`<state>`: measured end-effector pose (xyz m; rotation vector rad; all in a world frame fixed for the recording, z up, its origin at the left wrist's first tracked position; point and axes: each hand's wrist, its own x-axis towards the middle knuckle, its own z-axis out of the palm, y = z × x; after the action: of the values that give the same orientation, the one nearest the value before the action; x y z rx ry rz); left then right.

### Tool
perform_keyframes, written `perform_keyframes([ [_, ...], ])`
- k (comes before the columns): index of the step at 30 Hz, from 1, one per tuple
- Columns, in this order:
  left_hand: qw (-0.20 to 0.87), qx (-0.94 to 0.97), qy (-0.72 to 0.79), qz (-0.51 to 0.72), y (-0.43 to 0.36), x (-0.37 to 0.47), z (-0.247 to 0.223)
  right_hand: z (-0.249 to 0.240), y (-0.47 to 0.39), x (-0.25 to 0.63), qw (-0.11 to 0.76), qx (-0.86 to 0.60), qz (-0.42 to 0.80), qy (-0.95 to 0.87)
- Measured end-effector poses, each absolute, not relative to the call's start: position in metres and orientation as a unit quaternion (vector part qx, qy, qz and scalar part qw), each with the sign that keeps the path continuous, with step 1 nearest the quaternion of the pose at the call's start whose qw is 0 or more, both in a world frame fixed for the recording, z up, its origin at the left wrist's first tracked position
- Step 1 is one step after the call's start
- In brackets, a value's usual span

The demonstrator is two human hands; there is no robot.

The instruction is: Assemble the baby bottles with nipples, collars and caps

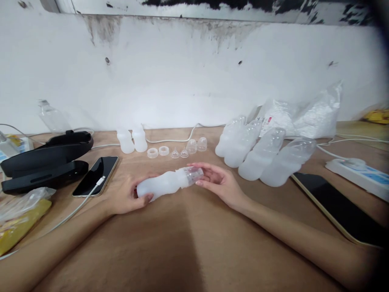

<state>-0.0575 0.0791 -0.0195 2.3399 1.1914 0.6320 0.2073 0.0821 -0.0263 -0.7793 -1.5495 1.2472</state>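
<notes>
A frosted white baby bottle (pixel 164 185) lies tilted sideways between my hands, its clear cap pointing right. My left hand (pixel 129 194) is wrapped round the bottle's base. With thumb and fingers, my right hand (pixel 217 180) grips the clear cap (pixel 194 175) at the other end. Beyond the bottle stand two white bottle bodies (pixel 125 140), then two screw rings (pixel 152 153), two clear nipples (pixel 184 153) and two clear domed caps (pixel 201 144). Several capped baby bottles (pixel 275 162) stand in a slanted group to the right.
On the left are a black headset-like device (pixel 45 156), a phone (pixel 95 176) with a white cable, a yellow packet (pixel 22 221) and a clear plastic bottle (pixel 53 115). At right are a large dark phone or tablet (pixel 337 207), a power strip (pixel 360 174) and clear bags (pixel 316 111) by the wall.
</notes>
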Motion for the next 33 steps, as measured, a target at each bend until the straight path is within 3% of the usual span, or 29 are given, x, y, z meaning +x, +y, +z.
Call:
perform_keyframes([
  [20, 0.219, 0.881, 0.355, 0.222, 0.071, -0.045, -0.012, -0.020, 0.073, 0.210, 0.417, -0.364, 0.434, -0.711],
  [28, 0.187, 0.898, 0.337, 0.212, 0.073, -0.040, -0.021, 0.028, 0.072, 0.224, 0.333, -0.305, 0.209, -0.868],
  [33, 0.158, 0.870, 0.426, 0.191, 0.071, -0.037, -0.018, 0.057, 0.082, 0.234, 0.271, -0.386, 0.050, -0.880],
])
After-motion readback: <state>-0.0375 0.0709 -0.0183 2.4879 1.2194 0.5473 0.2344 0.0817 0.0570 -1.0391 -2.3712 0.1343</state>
